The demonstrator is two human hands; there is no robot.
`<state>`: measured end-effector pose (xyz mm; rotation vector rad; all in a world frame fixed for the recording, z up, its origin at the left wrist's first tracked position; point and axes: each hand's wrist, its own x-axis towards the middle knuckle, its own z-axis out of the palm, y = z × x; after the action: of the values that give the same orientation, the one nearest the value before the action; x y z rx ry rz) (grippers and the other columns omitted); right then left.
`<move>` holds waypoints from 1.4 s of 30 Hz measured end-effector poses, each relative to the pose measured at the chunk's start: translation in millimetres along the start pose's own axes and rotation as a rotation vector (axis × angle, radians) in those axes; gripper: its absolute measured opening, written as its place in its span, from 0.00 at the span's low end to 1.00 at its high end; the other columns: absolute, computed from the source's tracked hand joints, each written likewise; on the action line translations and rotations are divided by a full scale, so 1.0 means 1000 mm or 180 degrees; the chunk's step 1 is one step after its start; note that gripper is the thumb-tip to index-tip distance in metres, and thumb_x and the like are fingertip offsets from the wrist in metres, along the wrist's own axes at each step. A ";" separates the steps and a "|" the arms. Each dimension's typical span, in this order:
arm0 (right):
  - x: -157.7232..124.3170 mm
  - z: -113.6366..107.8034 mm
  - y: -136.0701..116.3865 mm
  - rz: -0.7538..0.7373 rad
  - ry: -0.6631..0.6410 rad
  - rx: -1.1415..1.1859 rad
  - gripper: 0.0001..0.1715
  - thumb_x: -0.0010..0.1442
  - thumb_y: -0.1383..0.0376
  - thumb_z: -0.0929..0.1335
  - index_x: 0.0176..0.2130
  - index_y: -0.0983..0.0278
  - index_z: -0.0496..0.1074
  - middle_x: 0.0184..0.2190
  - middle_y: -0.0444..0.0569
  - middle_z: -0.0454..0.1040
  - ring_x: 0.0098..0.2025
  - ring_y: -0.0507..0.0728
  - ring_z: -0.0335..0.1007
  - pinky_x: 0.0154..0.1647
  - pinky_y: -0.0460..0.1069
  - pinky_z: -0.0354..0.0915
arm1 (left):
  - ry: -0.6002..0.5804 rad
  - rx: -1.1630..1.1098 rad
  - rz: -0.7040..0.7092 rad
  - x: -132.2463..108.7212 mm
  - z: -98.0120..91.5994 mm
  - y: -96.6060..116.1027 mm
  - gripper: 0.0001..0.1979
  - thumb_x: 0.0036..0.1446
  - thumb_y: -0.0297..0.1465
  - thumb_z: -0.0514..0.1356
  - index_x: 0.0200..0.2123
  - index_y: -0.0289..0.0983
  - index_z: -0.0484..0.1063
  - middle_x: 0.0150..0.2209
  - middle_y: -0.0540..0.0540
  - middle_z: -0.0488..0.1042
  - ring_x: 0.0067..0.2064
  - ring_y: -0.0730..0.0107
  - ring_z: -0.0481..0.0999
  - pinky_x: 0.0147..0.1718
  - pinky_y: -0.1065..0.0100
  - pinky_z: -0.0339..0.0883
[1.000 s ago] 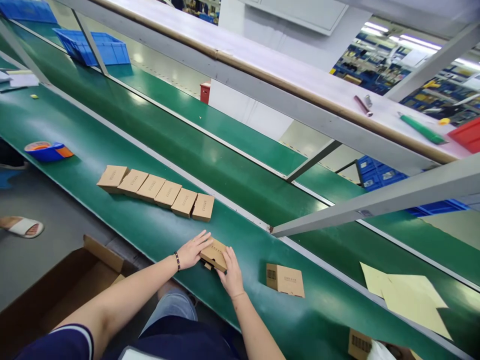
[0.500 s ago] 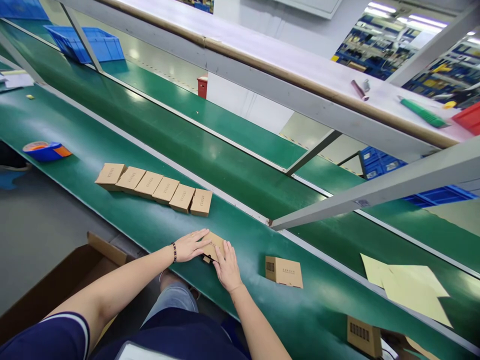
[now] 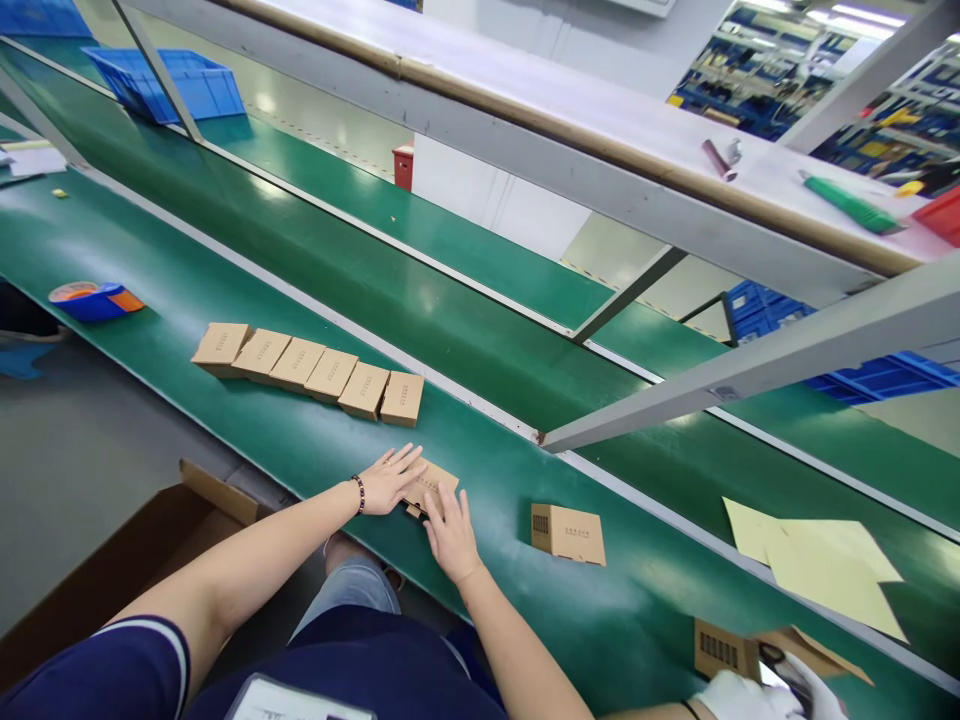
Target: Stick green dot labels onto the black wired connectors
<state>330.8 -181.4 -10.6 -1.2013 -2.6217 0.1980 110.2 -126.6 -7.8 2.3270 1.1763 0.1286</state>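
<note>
A small brown cardboard box with printing on its top lies on the green bench right in front of me. My left hand rests on the box's left part, its fingers stretched out flat. At the box's front right edge, my right hand has its fingers spread and slightly bent. A small flap shows at the front side of the box. Beyond my hands stands a slanting row of several similar boxes. Another box sits alone to the right of my right hand.
At the lower right, a co-worker's gloved hand is beside another box. Pale yellow sheets lie behind it. A blue tape dispenser is at the left. A grey metal post slants up to a shelf; a large open carton stands below the bench.
My right hand has eased slightly away from the box top, uncovering more of its printing. A co-worker's gloved hand has come into view at the lower right.
</note>
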 end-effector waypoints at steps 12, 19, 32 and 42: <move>0.015 0.013 -0.017 0.0030 0.0368 0.0158 0.16 0.60 0.69 0.59 0.45 0.63 0.70 0.36 0.53 0.71 0.38 0.55 0.63 0.39 0.50 0.59 | 0.0145 0.0122 -0.0224 0.016 0.002 0.007 0.32 0.53 0.34 0.52 0.60 0.40 0.46 0.57 0.42 0.55 0.61 0.54 0.46 0.58 0.53 0.41; 0.016 0.017 -0.020 0.0213 0.0558 0.0263 0.14 0.60 0.67 0.60 0.41 0.66 0.71 0.35 0.53 0.71 0.38 0.55 0.61 0.39 0.50 0.58 | 0.0138 0.0156 -0.0251 0.016 0.005 0.006 0.33 0.52 0.32 0.52 0.61 0.39 0.46 0.57 0.41 0.54 0.60 0.52 0.47 0.57 0.54 0.44; 0.021 0.015 -0.017 0.0283 0.0616 0.0285 0.14 0.59 0.69 0.59 0.40 0.66 0.71 0.37 0.53 0.70 0.37 0.55 0.60 0.37 0.50 0.57 | 0.0045 0.0014 -0.0310 0.016 0.011 0.002 0.32 0.54 0.32 0.52 0.61 0.40 0.45 0.58 0.41 0.52 0.60 0.53 0.49 0.56 0.55 0.48; 0.020 0.012 -0.020 0.0032 0.0869 0.0165 0.09 0.58 0.69 0.63 0.39 0.65 0.71 0.37 0.52 0.71 0.40 0.56 0.61 0.38 0.51 0.58 | -0.0258 0.0003 -0.0371 0.017 -0.002 0.008 0.32 0.56 0.33 0.50 0.61 0.41 0.41 0.59 0.41 0.49 0.60 0.56 0.48 0.56 0.57 0.48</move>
<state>300.4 -179.9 -14.5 -1.1366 -2.3614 0.0953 125.6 -116.4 -4.4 2.2360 1.2678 -0.0076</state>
